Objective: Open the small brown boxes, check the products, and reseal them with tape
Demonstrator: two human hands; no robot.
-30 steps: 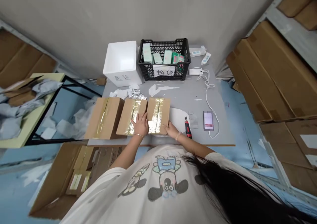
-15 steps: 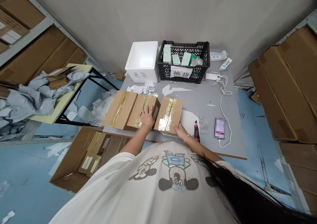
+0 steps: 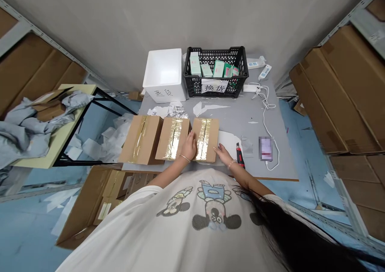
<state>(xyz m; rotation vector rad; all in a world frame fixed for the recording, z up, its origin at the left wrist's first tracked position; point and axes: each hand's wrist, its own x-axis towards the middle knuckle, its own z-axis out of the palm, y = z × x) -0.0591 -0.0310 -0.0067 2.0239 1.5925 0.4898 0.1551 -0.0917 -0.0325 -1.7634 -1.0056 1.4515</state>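
Three brown cartons closed with shiny tape stand in a row along the table's front: a left carton [image 3: 136,144], a middle carton [image 3: 169,142] and a right carton [image 3: 210,138]. My left hand [image 3: 189,146] is between the middle and right cartons, against the right one's left side, its fingers together and pointing away from me. Just off the right carton's lower right corner is my right hand [image 3: 223,154], fingers apart, fingertips close to the cardboard. A red and black cutter [image 3: 240,156] lies right of it, beside white paper [image 3: 230,140].
A white foam box [image 3: 165,79] and a black crate [image 3: 216,85] of small green and white boxes stand at the back. A phone [image 3: 266,148] with a cable lies right. Left are a side table [image 3: 64,133] with grey bags and an open carton [image 3: 86,208] below.
My left hand has moved right, off the middle carton's top to the right carton's side. The right hand has loosened from the right carton's corner. The view has shifted.
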